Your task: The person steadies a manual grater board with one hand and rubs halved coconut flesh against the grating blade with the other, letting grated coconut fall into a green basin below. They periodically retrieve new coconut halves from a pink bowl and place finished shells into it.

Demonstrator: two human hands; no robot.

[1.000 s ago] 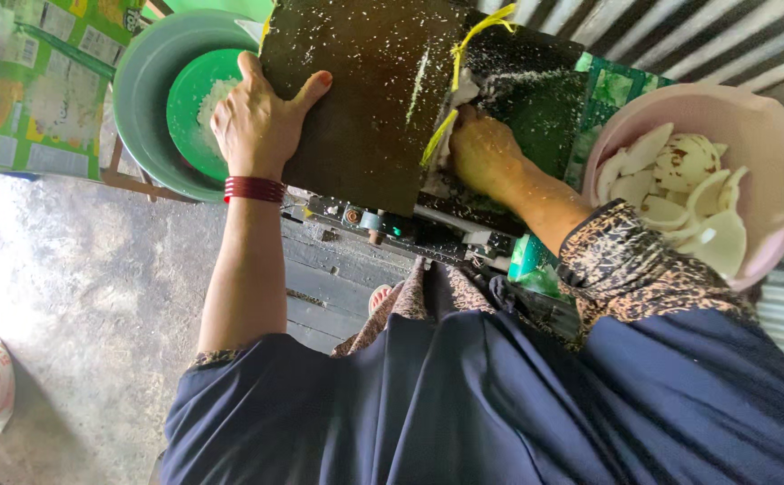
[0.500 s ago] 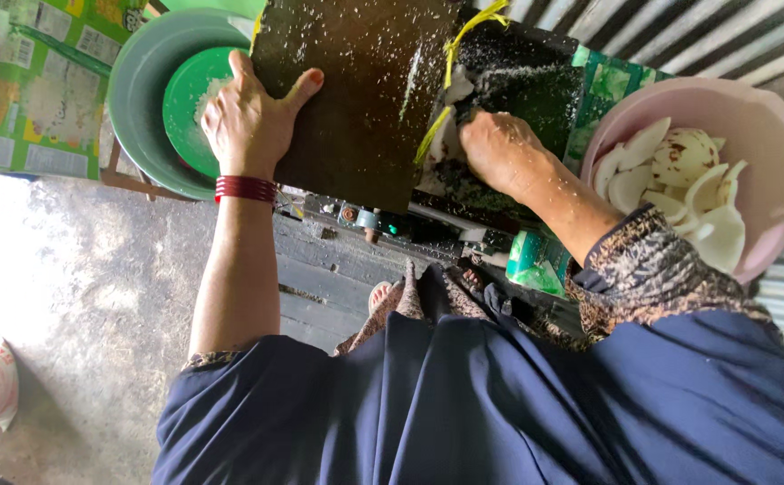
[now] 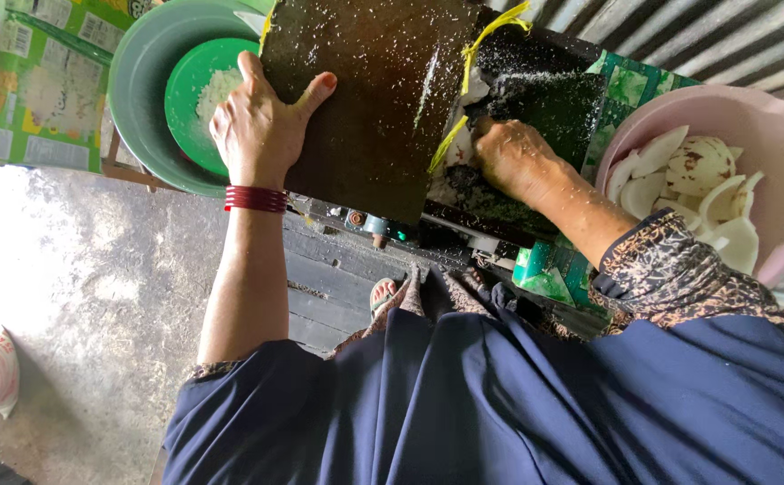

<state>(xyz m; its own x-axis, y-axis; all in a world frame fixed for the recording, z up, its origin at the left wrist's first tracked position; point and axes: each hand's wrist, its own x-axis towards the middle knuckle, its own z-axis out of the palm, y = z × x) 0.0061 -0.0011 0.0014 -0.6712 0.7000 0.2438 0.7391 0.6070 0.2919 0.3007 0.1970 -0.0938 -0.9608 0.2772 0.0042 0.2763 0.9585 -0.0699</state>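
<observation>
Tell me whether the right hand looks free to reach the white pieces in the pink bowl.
Probably yes. The right hand rests at the dark grater machine, and the pink bowl of white pieces sits open beside that forearm, with nothing visible between them.
</observation>
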